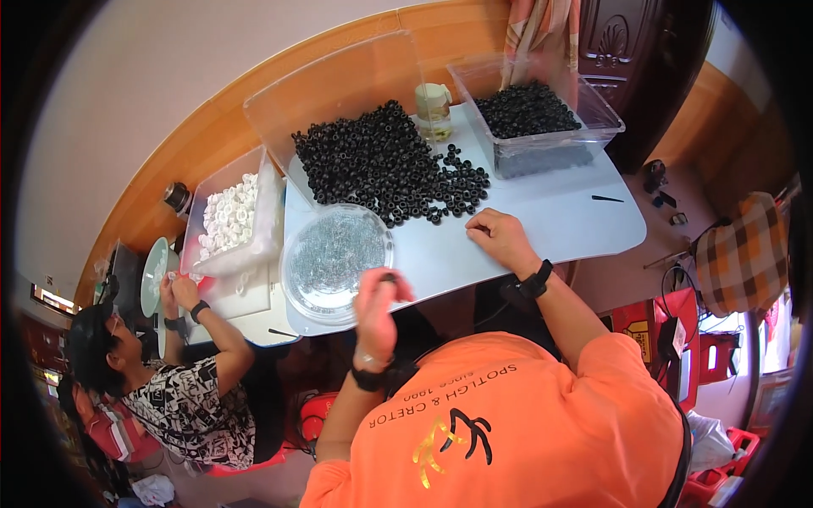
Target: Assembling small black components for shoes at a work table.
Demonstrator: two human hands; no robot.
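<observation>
My left hand (378, 311) is raised by the table's front edge, next to a round clear tub (340, 264) of small, shiny, clear-looking pieces. Its fingers are curled and a little blurred, with a small black part (389, 278) showing between them. Resting over the white table (559, 229) is my right hand (501, 240), fingers pressed together; whatever they may hold is hidden. Beyond both hands spreads a heap of small black ring-shaped parts (368, 152), some scattered toward the right.
A clear bin (542, 157) of black parts stands at the far right. Behind the heap are a large tilted clear bin (347, 76) and a lidded jar (434, 110). At the left, a co-worker (182, 398) handles something beside a bin of white parts (229, 216).
</observation>
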